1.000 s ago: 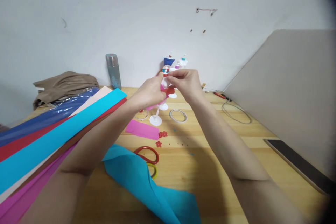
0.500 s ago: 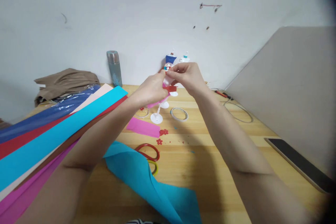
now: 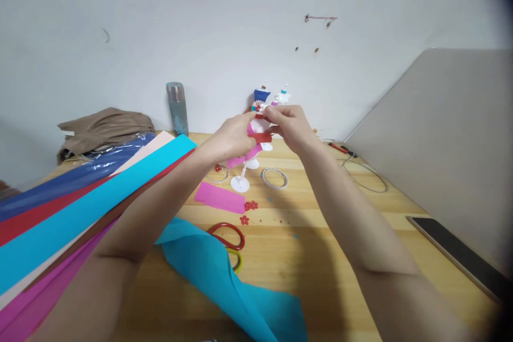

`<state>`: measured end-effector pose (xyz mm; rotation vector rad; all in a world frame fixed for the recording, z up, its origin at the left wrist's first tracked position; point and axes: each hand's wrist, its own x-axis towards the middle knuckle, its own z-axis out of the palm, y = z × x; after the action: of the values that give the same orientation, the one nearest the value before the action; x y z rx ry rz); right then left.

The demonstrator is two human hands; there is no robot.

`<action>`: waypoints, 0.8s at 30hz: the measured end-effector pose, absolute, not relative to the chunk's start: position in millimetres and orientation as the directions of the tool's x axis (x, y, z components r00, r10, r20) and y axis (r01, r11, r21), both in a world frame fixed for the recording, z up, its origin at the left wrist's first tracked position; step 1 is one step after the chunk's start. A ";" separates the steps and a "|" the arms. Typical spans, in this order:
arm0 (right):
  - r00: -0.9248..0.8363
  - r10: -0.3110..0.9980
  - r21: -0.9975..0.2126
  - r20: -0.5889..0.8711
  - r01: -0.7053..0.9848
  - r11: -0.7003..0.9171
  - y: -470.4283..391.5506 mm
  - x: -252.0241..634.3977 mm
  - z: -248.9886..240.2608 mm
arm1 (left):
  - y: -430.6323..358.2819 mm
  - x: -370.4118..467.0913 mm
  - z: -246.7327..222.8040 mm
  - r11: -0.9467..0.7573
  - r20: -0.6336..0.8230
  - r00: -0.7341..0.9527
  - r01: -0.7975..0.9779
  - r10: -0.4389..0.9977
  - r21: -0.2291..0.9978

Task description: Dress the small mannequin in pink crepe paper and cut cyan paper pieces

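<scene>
A small white mannequin (image 3: 260, 126) on a round-based stand (image 3: 240, 184) wears pink and red paper pieces, with a red flower near its top. My left hand (image 3: 236, 136) touches its left side, fingers bent against it; whether they grip it is hidden. On the right side, the thumb and forefinger of my right hand (image 3: 288, 124) are closed at the mannequin's upper part; what lies between them is too small to tell. Behind stand a mannequin in dark blue (image 3: 262, 95) and a white one (image 3: 282, 97).
Coloured paper sheets (image 3: 100, 192), brown cloth (image 3: 106, 131) and a flask (image 3: 177, 109) are at the left. Turquoise paper (image 3: 224, 272), scissors (image 3: 243, 238), pink paper (image 3: 220, 197), red flowers (image 3: 244, 220) and a tape ring (image 3: 274, 178) lie in front. A phone (image 3: 457, 254) lies right.
My right hand has drawn slightly rightward from my left, showing more of the mannequin and the red flower near its top. The whole view has shifted slightly.
</scene>
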<state>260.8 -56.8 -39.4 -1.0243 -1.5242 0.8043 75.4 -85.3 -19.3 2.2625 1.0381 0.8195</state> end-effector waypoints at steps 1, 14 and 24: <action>-0.044 0.922 -0.909 0.385 0.157 0.387 -55.9 261.4 -39.9 | -84.5 75.4 -19.7 -0.572 0.310 0.521 0.476 0.795 0.668; -0.061 0.927 -0.903 0.370 0.209 0.374 -56.3 260.3 -46.0 | -84.8 77.3 -17.2 -0.393 0.201 0.437 0.409 0.877 0.824; -0.064 0.926 -0.901 0.372 0.216 0.377 -61.0 254.6 -42.3 | -91.1 70.7 -11.8 -0.398 0.223 0.461 0.328 0.859 0.857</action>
<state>254.6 -61.0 -42.3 -1.0600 -1.5460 0.8151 70.7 -91.1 -11.8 1.9405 0.9906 0.8747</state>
